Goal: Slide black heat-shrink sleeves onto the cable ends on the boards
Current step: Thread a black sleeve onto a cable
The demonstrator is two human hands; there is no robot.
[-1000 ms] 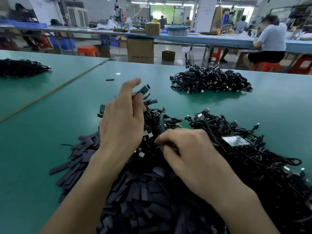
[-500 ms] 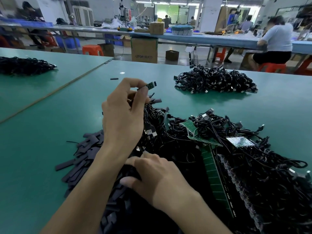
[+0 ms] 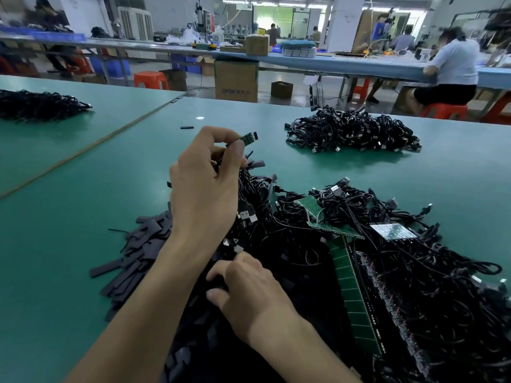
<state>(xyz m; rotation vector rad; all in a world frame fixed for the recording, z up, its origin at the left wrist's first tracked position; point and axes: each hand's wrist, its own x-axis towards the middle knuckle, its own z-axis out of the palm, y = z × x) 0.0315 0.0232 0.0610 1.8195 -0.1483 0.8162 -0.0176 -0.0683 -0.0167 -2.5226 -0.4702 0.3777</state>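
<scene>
**Sleeves [image 3: 143,244] risk a snagged pick**

The sleeves lie heaped left of the cable tangle [image 3: 279,230]. Above the tangle the left hand [image 3: 204,189] pinches a small board [image 3: 249,138]. At its near edge the right hand [image 3: 249,294] curls into sleeves, grasp unclear. Tangled cable could tug the board loose.

Open factory hall: a green-matted worktable [image 3: 69,244] in front, butted against a second one [image 3: 55,139] along a seam. Behind them a long blue-topped bench [image 3: 345,63] runs across, with a cardboard box [image 3: 236,81] and blue crates [image 3: 113,68] on the floor by it, orange plastic stools [image 3: 150,80] alongside, and a seated worker in a pale shirt [image 3: 455,62] at its right end. White pillar [image 3: 343,20], glossy grey floor [image 3: 301,87], bright green-tinted glazing [image 3: 272,15] at the far wall.
</scene>
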